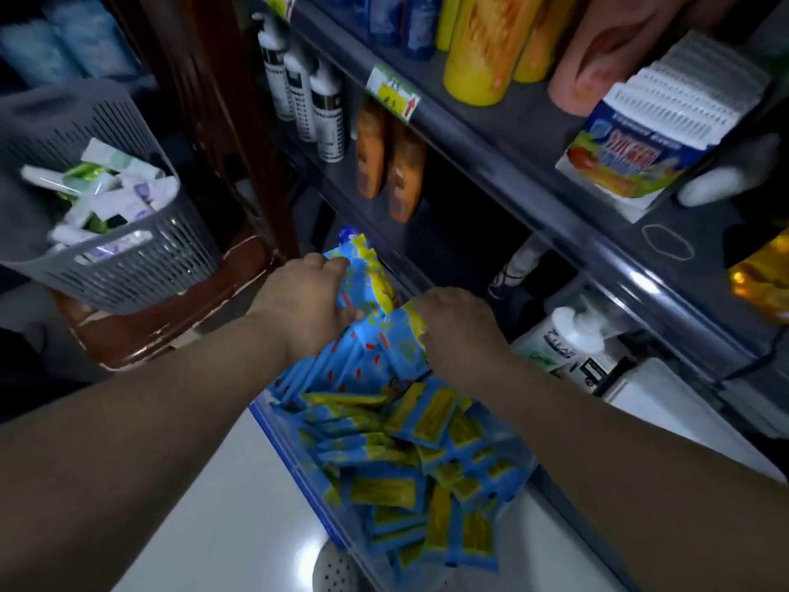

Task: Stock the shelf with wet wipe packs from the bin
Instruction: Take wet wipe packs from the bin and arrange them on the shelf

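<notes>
A clear bin with a blue rim (294,459) sits low in front of the shelving and holds several blue and yellow wet wipe packs (410,472). My left hand (305,294) grips a bunch of these packs (363,271) at the mouth of the lowest shelf (410,258). My right hand (459,331) holds another bunch of packs (384,348) just above the bin's far end. The fingertips of both hands are hidden behind the packs.
A grey mesh basket (141,267) of white and green packets stands on a brown stool (170,318) to the left. Upper shelves carry orange, white, yellow and pink bottles (393,168) and a boxed product (657,121). Pump bottles (568,339) stand at lower right.
</notes>
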`<move>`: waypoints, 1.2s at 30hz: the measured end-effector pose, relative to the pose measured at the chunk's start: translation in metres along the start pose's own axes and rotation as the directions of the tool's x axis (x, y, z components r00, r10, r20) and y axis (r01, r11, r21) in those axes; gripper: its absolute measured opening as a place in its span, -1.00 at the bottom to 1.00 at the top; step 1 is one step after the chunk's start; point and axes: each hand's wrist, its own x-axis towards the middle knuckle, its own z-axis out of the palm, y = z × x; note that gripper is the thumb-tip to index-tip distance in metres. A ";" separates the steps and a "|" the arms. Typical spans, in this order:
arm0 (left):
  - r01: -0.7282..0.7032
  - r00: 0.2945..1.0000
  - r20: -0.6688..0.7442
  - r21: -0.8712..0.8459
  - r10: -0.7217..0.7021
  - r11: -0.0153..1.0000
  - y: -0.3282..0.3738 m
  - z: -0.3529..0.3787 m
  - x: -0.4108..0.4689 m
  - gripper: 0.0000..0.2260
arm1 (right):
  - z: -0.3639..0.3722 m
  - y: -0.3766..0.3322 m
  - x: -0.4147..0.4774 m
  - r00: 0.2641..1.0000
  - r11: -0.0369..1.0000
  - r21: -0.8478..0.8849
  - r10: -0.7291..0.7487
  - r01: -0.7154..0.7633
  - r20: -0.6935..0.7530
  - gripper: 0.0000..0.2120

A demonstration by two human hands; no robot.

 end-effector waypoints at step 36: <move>0.252 0.938 0.117 -0.875 -0.325 0.414 0.030 -0.005 0.025 -0.82 | -0.031 0.025 0.011 0.994 0.913 0.400 -0.039 0.079 -0.107 -0.83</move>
